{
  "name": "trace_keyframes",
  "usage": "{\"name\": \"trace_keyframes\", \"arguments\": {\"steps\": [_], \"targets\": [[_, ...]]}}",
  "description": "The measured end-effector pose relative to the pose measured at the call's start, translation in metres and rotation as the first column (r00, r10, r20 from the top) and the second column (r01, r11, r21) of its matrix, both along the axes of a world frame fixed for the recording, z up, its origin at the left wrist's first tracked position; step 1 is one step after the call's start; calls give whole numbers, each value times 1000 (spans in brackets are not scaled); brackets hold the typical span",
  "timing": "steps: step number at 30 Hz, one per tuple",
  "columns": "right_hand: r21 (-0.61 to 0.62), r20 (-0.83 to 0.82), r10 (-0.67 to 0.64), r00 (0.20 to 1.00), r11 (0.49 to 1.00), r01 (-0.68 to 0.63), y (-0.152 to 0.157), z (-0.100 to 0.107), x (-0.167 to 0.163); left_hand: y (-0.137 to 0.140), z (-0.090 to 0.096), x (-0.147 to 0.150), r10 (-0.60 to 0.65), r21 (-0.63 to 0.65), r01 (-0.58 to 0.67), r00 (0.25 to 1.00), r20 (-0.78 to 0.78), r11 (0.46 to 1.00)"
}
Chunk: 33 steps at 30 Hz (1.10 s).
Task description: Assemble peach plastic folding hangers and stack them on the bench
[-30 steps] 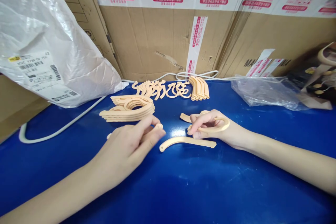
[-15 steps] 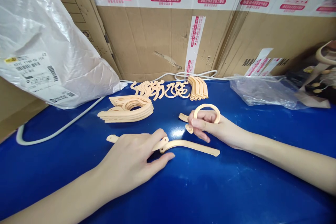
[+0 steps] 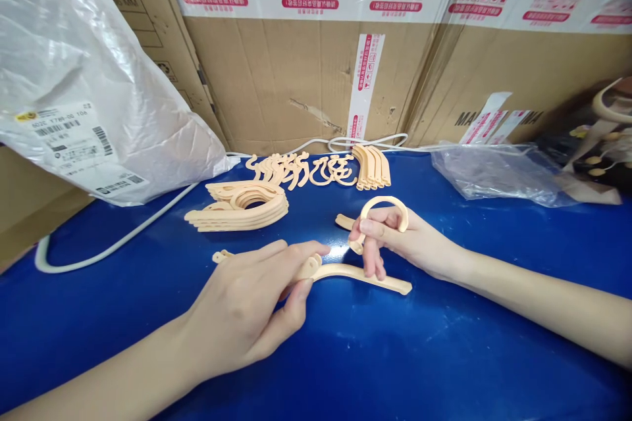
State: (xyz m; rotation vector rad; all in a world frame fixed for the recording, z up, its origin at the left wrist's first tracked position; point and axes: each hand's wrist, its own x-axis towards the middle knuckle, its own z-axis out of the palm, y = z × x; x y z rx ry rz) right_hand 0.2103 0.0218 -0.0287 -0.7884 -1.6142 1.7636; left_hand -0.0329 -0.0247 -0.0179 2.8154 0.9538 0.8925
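My left hand (image 3: 251, 302) is closed around a beige plastic hanger arm (image 3: 311, 267), thumb and fingers near its round holed end. A far tip shows beyond the knuckles, and the hand hides the middle. A second curved hanger arm (image 3: 340, 271) lies on the blue table, its left end at the held piece; I cannot tell whether they are joined. My right hand (image 3: 390, 227) grips a beige hanger hook (image 3: 384, 200) with its curve up. Its lower fingers reach over the second arm; touching cannot be made out. Another beige piece (image 3: 344, 221) lies partly hidden behind that hand.
Stacked folded hangers (image 3: 241, 216) lie behind my left hand. Farther back are loose hooks (image 3: 323, 172) and a row of hanger arms (image 3: 372, 168). Cardboard boxes (image 3: 296, 66) stand behind a white cable (image 3: 118, 262), a white parcel bag (image 3: 99, 79) and a clear plastic bag (image 3: 484, 171).
My left hand has closed its thumb onto the hanger arm's end and tilted it up. My right hand keeps the hook, shifted slightly left, with its lower fingers moved down over the lying arm.
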Motion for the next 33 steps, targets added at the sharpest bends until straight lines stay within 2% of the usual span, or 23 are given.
{"name": "trace_keyframes", "arguments": {"steps": [5,9,12,16,19,22,26,30,33], "targets": [[-49,23,-2,1000,999,3,-3,1,1,-4,5,2,46,-22,-47,998,-48,999],[45,64,-51,997,998,48,-4,3,3,-3,14,13,106,-78,-112,992,-73,991],[85,43,-103,994,991,99,-4,3,3,1,17,24,204,-162,-221,972,-117,962],[4,2,-133,991,991,133,-5,2,3,9,12,34,262,-209,-307,941,-216,928],[-71,21,-165,986,983,166,-5,2,2,16,3,36,180,-191,-220,962,-204,957],[-55,33,-171,985,984,172,-5,3,3,20,-2,34,87,-151,-113,982,-169,982],[-6,15,-195,981,981,195,-5,4,3,19,-3,31,64,-221,-97,986,-152,970],[-39,-41,-205,978,978,203,-3,2,2,16,-3,27,52,-315,-84,993,-108,945],[-72,-67,-207,976,977,202,-2,1,2,15,-5,27,30,-303,-66,992,-120,951]]}}
